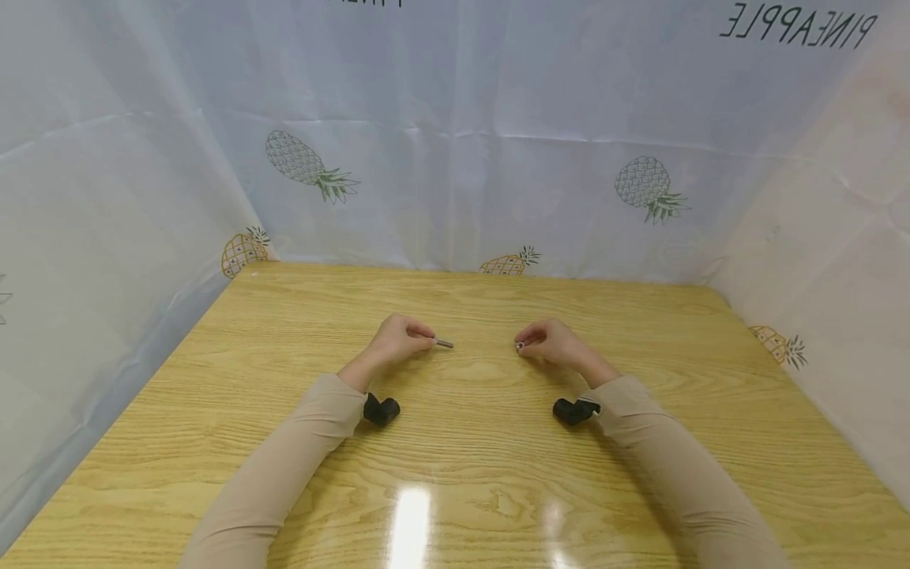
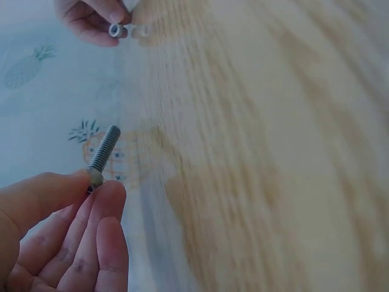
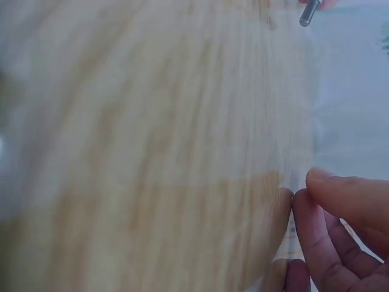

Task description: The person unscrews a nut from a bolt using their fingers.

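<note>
My left hand (image 1: 400, 338) pinches a metal bolt (image 1: 444, 344) by its head between thumb and fingertips. In the left wrist view the threaded shank of the bolt (image 2: 106, 149) sticks out past the fingertips, tilted upward. Across a gap to the right, my right hand (image 1: 558, 344) holds a small metal nut (image 1: 520, 345) at its fingertips, its hole showing in the left wrist view at the nut (image 2: 115, 30). The right wrist view shows thumb and finger together, with the nut hidden there. Bolt and nut are apart, both held over the table.
A wood-grain table (image 1: 469, 442) lies under both hands, with bright glare near its front. White cloth (image 1: 455, 197) printed with pineapples hangs behind it and along both sides. Black wrist devices (image 1: 382, 410) sit at both sleeve cuffs.
</note>
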`<state>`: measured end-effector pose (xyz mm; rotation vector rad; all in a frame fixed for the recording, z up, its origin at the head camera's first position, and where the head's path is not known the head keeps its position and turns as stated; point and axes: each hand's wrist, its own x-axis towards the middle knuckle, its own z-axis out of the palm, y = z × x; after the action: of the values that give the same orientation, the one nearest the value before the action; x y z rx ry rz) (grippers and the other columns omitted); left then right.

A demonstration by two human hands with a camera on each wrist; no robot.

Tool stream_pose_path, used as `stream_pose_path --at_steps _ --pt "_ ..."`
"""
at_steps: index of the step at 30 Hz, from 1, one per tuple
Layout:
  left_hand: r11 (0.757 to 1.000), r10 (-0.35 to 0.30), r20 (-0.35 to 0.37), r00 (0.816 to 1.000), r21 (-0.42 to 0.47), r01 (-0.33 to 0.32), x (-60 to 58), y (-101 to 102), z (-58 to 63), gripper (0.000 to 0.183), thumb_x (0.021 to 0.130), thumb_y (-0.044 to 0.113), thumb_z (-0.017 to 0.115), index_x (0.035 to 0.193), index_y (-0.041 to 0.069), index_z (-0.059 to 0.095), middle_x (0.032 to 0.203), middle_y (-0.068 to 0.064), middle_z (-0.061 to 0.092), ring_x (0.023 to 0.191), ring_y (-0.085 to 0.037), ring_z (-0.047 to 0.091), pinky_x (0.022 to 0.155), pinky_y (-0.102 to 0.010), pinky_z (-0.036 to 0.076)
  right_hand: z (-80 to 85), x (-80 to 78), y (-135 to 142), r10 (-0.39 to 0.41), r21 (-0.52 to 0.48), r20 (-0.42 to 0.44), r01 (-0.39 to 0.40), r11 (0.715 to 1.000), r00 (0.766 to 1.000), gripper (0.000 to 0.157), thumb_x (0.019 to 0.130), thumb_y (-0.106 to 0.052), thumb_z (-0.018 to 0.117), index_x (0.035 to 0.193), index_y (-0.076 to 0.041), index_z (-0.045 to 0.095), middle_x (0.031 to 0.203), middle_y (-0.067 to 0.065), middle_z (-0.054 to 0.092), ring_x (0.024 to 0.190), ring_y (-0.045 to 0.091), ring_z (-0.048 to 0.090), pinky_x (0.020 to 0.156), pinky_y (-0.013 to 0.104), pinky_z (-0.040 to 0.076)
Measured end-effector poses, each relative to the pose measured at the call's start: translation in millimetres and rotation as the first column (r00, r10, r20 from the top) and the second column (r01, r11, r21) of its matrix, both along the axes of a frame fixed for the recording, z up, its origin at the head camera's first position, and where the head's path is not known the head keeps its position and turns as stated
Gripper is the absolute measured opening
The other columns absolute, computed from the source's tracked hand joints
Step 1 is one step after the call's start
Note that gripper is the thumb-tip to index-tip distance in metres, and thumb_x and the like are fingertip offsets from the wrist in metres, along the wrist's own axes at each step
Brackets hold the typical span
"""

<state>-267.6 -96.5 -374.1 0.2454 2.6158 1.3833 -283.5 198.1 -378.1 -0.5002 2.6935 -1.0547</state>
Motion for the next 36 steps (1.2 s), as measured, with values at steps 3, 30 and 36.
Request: stream_pose_path --at_steps 3,30,36 --pt "1.000 -0.002 -0.002 1.000 -0.010 0.002 1.0 -0.3 0.4 0.021 0.083 0.018 0.066 0.099 0.005 0.070 0.104 -0.013 0.067 0.091 -0.020 0.061 0.073 -0.027 0.050 0.3 0.4 -0.5 0.015 0.006 -0.008 -0.015 1.000 1.000 0.024 0.082 -0.008 0.065 0.104 0.002 0.065 0.096 0.017 0.067 0.081 0.013 0.059 0.065 0.021 0.044" --pt "0.999 -0.020 0.041 0.999 -0.036 0.021 2.3 0.4 2.5 0.020 0.082 0.014 0.066 0.096 0.000 0.070 0.089 -0.013 0.070 0.074 -0.015 0.064 0.060 -0.019 0.047 0.0 0.8 -3.2 0.020 0.033 0.007 -0.020 0.999 1.000 0.020 0.083 -0.007 0.064 0.102 0.000 0.067 0.099 0.016 0.066 0.078 0.015 0.060 0.062 0.024 0.046" --pt "0.998 -0.007 0.046 0.999 -0.063 0.010 2.3 0.4 1.8 0.019 0.083 0.015 0.065 0.096 0.002 0.070 0.087 -0.011 0.070 0.073 -0.013 0.062 0.061 -0.020 0.047 0.5 1.5 -3.1 0.030 0.031 0.001 -0.030 0.999 1.000 0.021 0.083 -0.007 0.064 0.101 0.002 0.066 0.098 0.017 0.066 0.083 0.019 0.062 0.066 0.023 0.047"
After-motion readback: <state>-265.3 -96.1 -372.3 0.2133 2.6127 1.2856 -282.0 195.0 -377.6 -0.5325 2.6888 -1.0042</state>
